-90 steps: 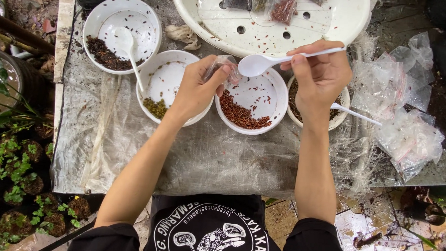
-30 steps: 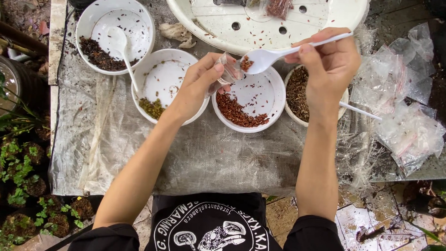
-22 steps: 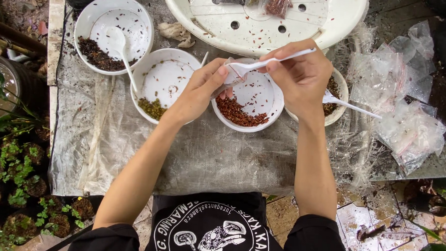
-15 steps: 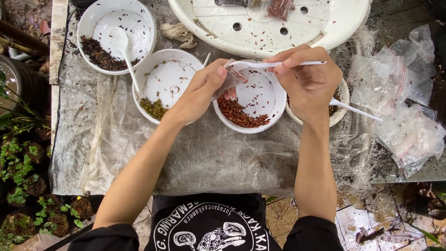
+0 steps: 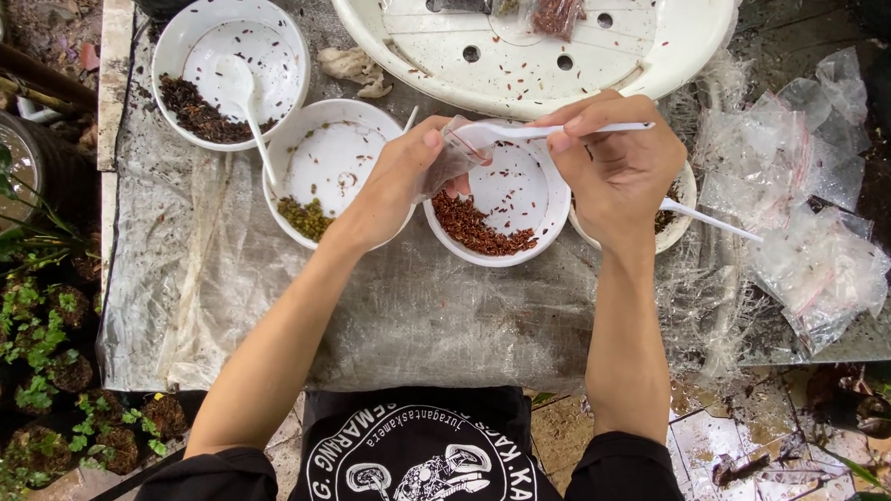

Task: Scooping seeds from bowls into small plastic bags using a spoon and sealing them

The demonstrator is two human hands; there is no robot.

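My left hand (image 5: pixel 396 183) pinches a small clear plastic bag (image 5: pixel 452 153) open above a white bowl (image 5: pixel 525 254) of reddish-brown seeds. My right hand (image 5: pixel 614 166) grips a white plastic spoon (image 5: pixel 531 132) by its handle, with the spoon's bowl at the mouth of the bag. To the left stands a white bowl (image 5: pixel 300 144) with a few green seeds. A further white bowl (image 5: pixel 192 39) with dark seeds and a spoon stands at the far left. Under my right hand a fourth bowl (image 5: pixel 679 219) is mostly hidden; a white spoon handle (image 5: pixel 712 220) sticks out of it.
A large white perforated tray (image 5: pixel 534 54) with filled seed bags lies at the back. A heap of empty clear bags (image 5: pixel 798 216) lies on the right. Crumpled plastic sheet (image 5: pixel 263 303) covers the table. Potted seedlings (image 5: pixel 30 363) stand at the lower left.
My right hand has brought the spoon from over the right bowl leftwards to the bag in my left hand, and the spoon's bowl now meets the bag's mouth.
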